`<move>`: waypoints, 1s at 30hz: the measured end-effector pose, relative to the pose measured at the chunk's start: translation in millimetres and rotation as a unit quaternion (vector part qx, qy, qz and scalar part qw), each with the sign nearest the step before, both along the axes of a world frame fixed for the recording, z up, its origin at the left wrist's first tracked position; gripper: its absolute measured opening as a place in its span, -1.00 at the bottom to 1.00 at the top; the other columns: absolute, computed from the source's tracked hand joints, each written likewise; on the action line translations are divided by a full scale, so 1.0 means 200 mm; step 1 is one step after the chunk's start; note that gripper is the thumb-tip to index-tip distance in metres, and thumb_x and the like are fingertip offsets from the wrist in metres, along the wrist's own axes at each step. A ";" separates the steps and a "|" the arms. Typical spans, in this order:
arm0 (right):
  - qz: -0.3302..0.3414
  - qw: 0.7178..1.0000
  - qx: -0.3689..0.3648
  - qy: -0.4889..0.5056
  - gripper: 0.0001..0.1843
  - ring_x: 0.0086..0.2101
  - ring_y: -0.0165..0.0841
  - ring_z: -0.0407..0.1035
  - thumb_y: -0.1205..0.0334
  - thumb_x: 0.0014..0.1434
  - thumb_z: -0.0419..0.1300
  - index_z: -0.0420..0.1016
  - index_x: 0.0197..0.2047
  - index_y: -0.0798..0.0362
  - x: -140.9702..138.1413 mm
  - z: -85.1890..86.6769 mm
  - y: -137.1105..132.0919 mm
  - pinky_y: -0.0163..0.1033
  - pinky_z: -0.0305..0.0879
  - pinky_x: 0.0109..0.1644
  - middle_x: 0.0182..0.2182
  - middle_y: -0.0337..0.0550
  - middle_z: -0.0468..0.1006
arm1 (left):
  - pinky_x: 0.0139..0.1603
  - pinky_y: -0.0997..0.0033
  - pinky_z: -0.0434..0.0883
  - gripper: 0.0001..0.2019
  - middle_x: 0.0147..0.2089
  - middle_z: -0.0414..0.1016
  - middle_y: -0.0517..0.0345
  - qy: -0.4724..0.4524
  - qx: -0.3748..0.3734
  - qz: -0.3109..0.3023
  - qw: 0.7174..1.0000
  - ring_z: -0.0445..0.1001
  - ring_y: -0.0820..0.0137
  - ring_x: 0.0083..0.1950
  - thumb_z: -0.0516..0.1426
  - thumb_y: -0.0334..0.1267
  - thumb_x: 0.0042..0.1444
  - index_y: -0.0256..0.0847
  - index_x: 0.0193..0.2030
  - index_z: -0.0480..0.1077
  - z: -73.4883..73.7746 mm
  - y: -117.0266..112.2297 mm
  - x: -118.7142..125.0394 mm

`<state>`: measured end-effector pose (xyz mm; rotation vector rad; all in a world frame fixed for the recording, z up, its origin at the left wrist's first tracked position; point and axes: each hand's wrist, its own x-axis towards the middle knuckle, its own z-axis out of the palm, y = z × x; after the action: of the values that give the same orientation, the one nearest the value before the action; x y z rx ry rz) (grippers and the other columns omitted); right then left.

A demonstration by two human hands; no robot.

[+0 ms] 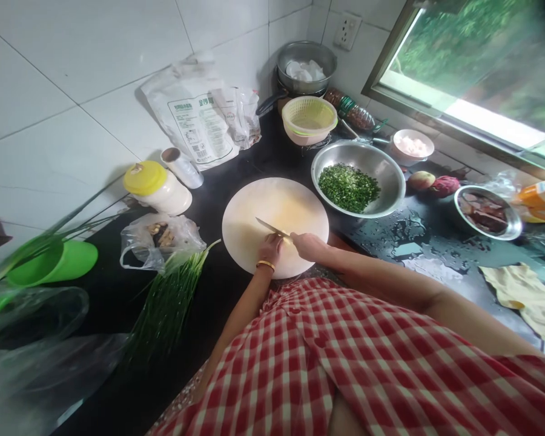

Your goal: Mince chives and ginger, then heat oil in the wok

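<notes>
My right hand [309,247] is closed round the handle of a kitchen knife [271,226], its blade pointing left across a round white cutting board [245,209]. Close against the blade, my left hand [270,248], with a gold bracelet at the wrist, has its fingers bent and pressed down on the board. A small pale yellow piece [287,240] shows between the two hands; its kind is too small to make out. Behind the board to the right, a steel bowl [393,172] holds chopped greens [349,188].
Left of the board lie long green chives [166,309], a plastic bag [163,239] and a yellow-lidded jar [157,186]. A colander [309,124] stands at the back. Rightward are a dragon fruit [445,186], a metal bowl of dark pieces [487,212] and a cloth [522,290] on the wet counter.
</notes>
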<state>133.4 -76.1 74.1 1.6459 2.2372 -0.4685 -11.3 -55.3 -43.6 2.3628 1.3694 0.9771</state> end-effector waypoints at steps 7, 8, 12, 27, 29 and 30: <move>-0.006 1.000 0.001 0.009 -0.65 -0.25 -0.22 0.44 0.42 0.18 -0.11 0.18 0.04 0.16 -0.04 -0.04 0.01 -0.25 0.25 -0.29 -0.27 0.05 0.52 | -0.10 0.32 0.43 -0.84 -0.22 0.48 0.03 -0.017 0.009 -0.003 1.000 0.40 0.33 -0.12 0.02 -0.33 0.16 -0.23 -0.26 0.43 -0.01 0.00 0.00; -0.005 1.000 0.002 0.009 -0.66 -0.25 -0.22 0.44 0.41 0.19 -0.12 0.18 0.04 0.16 -0.03 -0.05 0.01 -0.25 0.26 -0.30 -0.27 0.04 0.52 | -0.10 0.32 0.43 -0.84 -0.22 0.48 0.03 -0.021 0.010 -0.003 1.000 0.40 0.33 -0.12 0.02 -0.34 0.16 -0.23 -0.25 0.43 -0.01 0.00 0.00; 0.006 1.000 0.004 -0.002 -0.69 -0.26 -0.22 0.44 0.38 0.20 -0.14 0.19 0.01 0.15 0.00 -0.02 0.02 -0.25 0.26 -0.31 -0.28 0.06 0.51 | -0.06 0.26 0.40 -0.85 -0.21 0.48 0.04 -0.017 0.014 0.001 1.000 0.39 0.32 -0.11 0.04 -0.38 0.14 -0.20 -0.25 0.43 0.01 -0.01 0.00; 0.006 0.999 0.026 0.019 -0.72 -0.31 -0.24 0.44 0.38 0.21 -0.16 0.19 -0.02 0.15 -0.02 -0.02 0.01 -0.26 0.24 -0.34 -0.32 0.04 0.52 | 0.02 0.21 0.34 -0.80 -0.17 0.47 0.04 -0.052 0.028 0.038 0.998 0.36 0.31 -0.05 0.00 -0.27 0.19 -0.21 -0.23 0.45 0.06 -0.03 -0.07; 0.011 0.999 0.040 0.007 -0.70 -0.31 -0.22 0.44 0.40 0.20 -0.15 0.18 0.00 0.16 -0.01 0.00 0.00 -0.26 0.24 -0.34 -0.34 0.05 0.52 | 0.03 0.16 0.32 -0.79 -0.10 0.45 0.01 -0.035 0.034 0.052 0.997 0.34 0.29 -0.02 0.00 -0.26 0.19 -0.20 -0.17 0.44 0.07 -0.06 -0.10; 0.014 0.999 0.038 0.001 -0.69 -0.31 -0.22 0.44 0.40 0.19 -0.14 0.17 0.00 0.15 -0.01 0.01 -0.01 -0.25 0.24 -0.34 -0.33 0.05 0.52 | 0.02 0.17 0.33 -0.78 -0.09 0.44 0.00 -0.024 0.031 0.047 0.998 0.34 0.28 -0.03 -0.01 -0.27 0.19 -0.20 -0.15 0.44 0.07 -0.07 -0.11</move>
<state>130.8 -78.0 76.1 1.6484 2.3034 -0.3817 -33.4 -69.1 -29.6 2.3210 1.4635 1.1110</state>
